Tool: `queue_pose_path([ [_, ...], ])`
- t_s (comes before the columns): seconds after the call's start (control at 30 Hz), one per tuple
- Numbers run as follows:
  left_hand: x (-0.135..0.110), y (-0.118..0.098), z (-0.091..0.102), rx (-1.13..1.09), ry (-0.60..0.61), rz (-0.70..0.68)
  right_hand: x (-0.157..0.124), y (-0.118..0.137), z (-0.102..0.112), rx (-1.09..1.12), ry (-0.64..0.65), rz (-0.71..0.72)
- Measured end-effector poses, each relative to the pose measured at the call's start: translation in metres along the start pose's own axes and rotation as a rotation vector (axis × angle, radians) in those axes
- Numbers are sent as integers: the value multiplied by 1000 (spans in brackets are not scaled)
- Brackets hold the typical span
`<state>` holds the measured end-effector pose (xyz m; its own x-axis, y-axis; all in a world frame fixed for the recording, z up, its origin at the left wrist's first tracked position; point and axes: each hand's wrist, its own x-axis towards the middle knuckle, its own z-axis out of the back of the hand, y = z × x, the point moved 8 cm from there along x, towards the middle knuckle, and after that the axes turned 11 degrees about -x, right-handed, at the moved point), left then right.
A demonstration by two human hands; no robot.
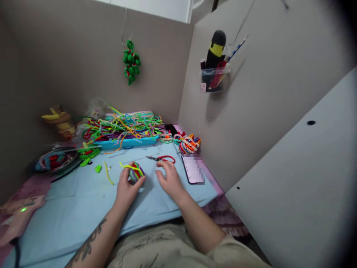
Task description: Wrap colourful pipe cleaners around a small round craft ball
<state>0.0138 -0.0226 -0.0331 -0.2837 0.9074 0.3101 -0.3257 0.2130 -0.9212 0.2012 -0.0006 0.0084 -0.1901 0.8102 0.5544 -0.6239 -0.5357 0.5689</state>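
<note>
The left hand (126, 186) is closed around a small multicoloured ball of wound fuzzy pipe cleaners (135, 172), pressing it down on the pale blue table cover (83, 201) near the middle of the work surface. A loose yellow-green pipe-cleaner tail (128, 166) springs off the ball's top, unsecured. The right hand (169, 179) lies just beside it, fingers loosely spread and holding nothing, resting flat on the cover.

Just beyond the right fingertips lie red-handled scissors (163, 159), blades pointing left toward the ball; a careless reach could catch the points. The free tail looks springy, so I judge that a slack grip would let the outer turns unwind. A dark smartphone (193, 169) sits near the right edge, close to the right hand, and a sweep of the wrist could push it off. A stray yellow-green pipe cleaner (108, 173) lies to the left of the ball, and the tangled heap of coloured pipe cleaners on a turquoise tray (125, 128) stands well back.
</note>
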Motion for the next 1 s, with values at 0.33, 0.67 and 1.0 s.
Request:
queue_pose_path([
  [0.33, -1, -4, -2, 11, -3, 10, -50, -109, 63, -505, 60, -178],
  [0.67, -2, 1, -1, 6, -6, 10, -45, -131, 81, -740, 138, -452],
  [1.0, -3, 0, -2, -37, 1, 16, -20, -140, 51, -866, 336, -601],
])
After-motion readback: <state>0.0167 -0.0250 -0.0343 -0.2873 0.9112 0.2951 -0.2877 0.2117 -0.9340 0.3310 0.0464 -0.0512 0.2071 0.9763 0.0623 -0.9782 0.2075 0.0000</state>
